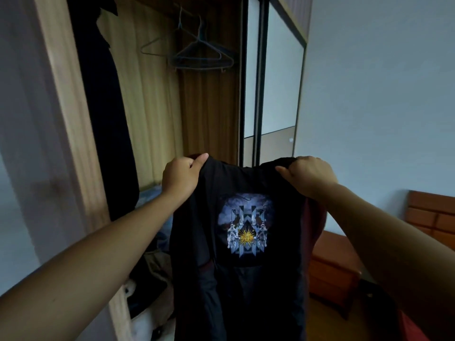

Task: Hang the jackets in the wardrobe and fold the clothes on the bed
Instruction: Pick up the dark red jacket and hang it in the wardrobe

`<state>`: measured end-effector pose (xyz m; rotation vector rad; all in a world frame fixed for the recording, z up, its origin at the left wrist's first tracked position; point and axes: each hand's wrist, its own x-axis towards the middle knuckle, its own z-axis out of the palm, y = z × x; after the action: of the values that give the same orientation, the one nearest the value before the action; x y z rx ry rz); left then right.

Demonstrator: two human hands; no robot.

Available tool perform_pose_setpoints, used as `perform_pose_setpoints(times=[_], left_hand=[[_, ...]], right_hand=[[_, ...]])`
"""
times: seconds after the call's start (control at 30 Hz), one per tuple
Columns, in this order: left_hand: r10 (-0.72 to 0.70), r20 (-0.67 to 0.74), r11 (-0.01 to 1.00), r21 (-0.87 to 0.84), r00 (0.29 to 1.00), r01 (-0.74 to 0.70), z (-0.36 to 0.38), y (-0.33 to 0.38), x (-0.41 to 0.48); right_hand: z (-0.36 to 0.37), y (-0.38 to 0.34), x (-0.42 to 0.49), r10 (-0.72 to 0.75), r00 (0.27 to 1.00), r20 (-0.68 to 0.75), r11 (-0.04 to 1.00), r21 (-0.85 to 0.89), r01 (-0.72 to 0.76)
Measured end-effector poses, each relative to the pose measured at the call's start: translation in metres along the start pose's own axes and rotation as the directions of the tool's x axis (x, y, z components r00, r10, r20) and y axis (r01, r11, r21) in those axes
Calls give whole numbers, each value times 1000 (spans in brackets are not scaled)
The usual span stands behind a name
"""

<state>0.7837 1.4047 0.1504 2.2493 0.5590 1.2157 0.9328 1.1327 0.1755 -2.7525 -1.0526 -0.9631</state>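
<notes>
Black cloth jacket [270, 279] with a blue and yellow picture on it hangs down from both hands, held up by its two shoulders. It is in front of the open wooden wardrobe [152, 107], lower than the thin wire hangers [202, 55]. A brown wooden cabinet [330, 262] stands by the pale wall [381, 94]. The left hand [183, 177] and the right hand [307, 174] each pinch the cloth tight, arms stretched out.
</notes>
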Motion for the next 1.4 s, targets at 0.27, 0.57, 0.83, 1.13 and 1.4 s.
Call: perform_pose_setpoints(times=[0.27,0.57,0.83,1.13,1.4], left_hand=[[-41,-144,999,-35,989,36,50,-12,98],[-41,-379,994,80,925,77,35,-26,195],[-41,-532,962,208,846,177,-24,-51,267],[-19,-590,937,271,807,220,-41,-92,339],[55,-667,913,335,743,234,-77,-86,411]], right_hand=[[57,17,115,-68,993,-96,988,134,80],[111,-4,268,-224,935,-273,902,306,305],[102,-69,398,-319,905,-282,801,430,417],[121,-135,487,-312,922,-227,784,487,385],[100,-176,583,-333,902,-275,738,519,431]])
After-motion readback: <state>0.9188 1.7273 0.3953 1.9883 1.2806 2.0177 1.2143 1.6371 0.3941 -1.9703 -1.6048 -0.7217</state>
